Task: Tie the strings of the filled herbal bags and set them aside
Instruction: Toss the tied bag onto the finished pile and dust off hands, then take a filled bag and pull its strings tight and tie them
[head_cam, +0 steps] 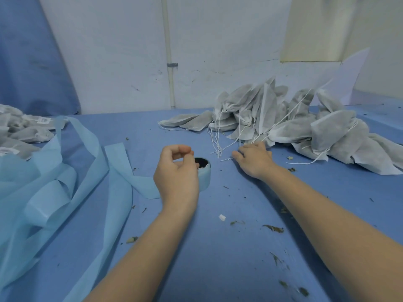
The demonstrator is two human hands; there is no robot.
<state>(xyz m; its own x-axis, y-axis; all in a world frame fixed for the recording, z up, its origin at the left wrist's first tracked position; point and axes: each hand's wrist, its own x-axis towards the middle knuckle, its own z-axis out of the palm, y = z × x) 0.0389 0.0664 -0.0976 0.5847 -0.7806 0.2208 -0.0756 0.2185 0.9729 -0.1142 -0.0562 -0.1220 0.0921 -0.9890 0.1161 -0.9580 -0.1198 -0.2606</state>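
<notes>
Blue cloth covered the desk (218, 258) in front of you, strewn with small dried herb scraps (273, 228), and a scuffed white wall (109, 62) with a thin vertical white pipe (169, 51) stood behind it. Your left hand (176, 171) hovered just in front of a small roll of pale blue non-woven tape (205, 173), its grip curled with thumb and fingertips drawn together; whether it pinched anything you could not tell from this view. Your right hand (254, 160) lay flat on the desk, its grip loose and fingers stretched forward, the fingertips touching the thin white drawstrings (214, 140) that trailed from the heap of grey-white non-woven herbal bags (283, 123) piled at the far right of the desk against the wall. Long loose bands of the pale blue tape (65, 171) sprawled over the left side of the desk. Beyond them, at the far left edge, lay another group of grey filled bags with white labels (21, 131), well apart from the heap on the right.
</notes>
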